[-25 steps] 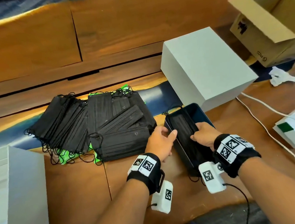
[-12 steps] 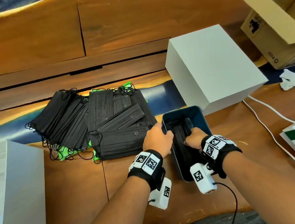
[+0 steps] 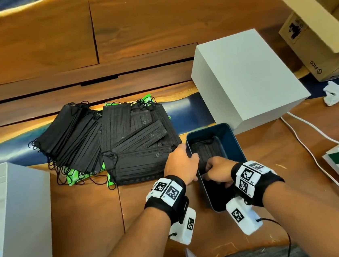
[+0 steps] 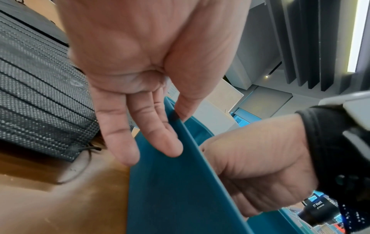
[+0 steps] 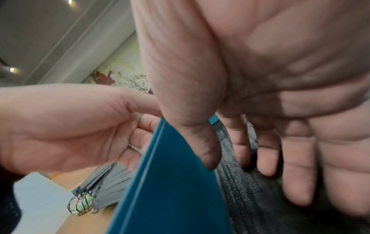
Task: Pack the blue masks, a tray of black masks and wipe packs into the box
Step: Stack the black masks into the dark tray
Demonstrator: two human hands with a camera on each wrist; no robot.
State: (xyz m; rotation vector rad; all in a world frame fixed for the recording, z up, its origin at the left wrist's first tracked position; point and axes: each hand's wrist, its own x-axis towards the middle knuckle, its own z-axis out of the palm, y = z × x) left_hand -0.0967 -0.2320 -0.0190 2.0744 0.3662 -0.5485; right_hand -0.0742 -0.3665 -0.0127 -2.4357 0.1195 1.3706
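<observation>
Left hand (image 3: 180,165) pinching the teal tray's (image 3: 232,140) near-left rim, thumb inside, fingers outside. Right hand (image 3: 217,170) down in the tray, fingers loosely bent, pressing the black masks (image 3: 206,151) flat — best kept low and even, ear loops tucked under the rim. Tray on the wooden table (image 3: 85,212) beside the loose mask pile (image 3: 113,143), long axis running away from the body — toward the white box (image 3: 247,77).
</observation>
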